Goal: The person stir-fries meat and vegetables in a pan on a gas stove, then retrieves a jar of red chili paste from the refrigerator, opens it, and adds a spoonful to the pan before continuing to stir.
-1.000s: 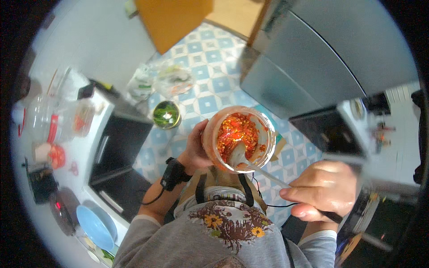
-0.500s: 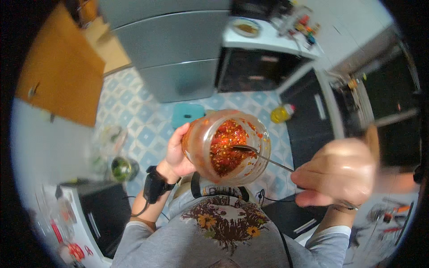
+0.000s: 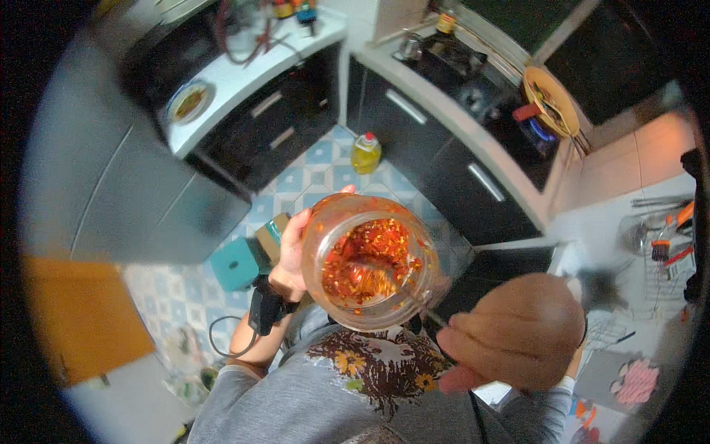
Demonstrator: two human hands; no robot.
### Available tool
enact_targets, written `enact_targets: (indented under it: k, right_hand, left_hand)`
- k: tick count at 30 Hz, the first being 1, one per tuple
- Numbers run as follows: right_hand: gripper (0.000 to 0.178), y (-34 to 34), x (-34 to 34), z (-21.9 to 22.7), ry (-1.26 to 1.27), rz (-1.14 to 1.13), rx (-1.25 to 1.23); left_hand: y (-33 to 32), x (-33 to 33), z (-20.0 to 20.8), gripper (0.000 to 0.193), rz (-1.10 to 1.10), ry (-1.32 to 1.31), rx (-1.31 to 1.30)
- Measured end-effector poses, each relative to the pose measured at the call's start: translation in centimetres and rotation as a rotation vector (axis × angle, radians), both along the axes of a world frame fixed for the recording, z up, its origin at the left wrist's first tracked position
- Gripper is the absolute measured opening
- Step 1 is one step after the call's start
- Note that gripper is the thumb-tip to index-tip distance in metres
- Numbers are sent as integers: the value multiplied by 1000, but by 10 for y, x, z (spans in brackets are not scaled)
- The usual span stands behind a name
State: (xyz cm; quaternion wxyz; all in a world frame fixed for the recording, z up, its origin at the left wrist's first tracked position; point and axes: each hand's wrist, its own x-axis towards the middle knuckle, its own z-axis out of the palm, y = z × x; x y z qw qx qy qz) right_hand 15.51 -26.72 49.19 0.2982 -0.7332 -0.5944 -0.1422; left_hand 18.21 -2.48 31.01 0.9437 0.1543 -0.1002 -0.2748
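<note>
A wide clear jar [image 3: 318, 259] is tipped toward me, its round mouth facing up at the camera. Inside lies red chopped chili sauce [image 3: 384, 240] with pale seeds, some of it smeared on the wall. My left hand [image 3: 293, 251] wraps round the jar's left side and holds it up in front of my chest. My right hand [image 3: 518, 333], on the right, is closed on the handle of a metal spoon [image 3: 433, 317]. The spoon's bowl is inside the jar, in the sauce, and blurred by motion.
On the right-hand counter a pan [image 3: 551, 103] of food sits over a lit blue flame [image 3: 542, 132]. A bottle of yellow oil [image 3: 366, 153] stands on the tiled floor, and a teal box [image 3: 238, 264] is nearer. A plate of food [image 3: 190, 102] rests on the left counter.
My view has swung right, bringing the stove and lit pan into sight. Jar and spoon stay in my hands; the spoon's bowl has moved deeper and lower in the sauce.
</note>
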Motion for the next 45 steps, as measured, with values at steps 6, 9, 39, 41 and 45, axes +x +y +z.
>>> enact_targets:
  k: [6, 9, 39, 41, 45]
  right_hand:
    - [29, -69, 60, -6, -39, -90, 115]
    - [28, -68, 97, -17, -20, -216, 98]
    - [21, -235, 391, -26, -100, -133, -63]
    - [22, -252, 397, -16, 79, -89, -140]
    - [23, -264, 403, -10, 51, -105, -63]
  left_hand:
    - [-67, 91, 13, 70, -92, 248, 272]
    - [-83, 141, 7, 57, -151, 244, 221]
    - [-257, 396, -24, 61, -9, 317, 407]
    - [-264, 409, -43, 60, -185, 484, -45]
    - [-269, 414, -64, 63, -165, 430, 2]
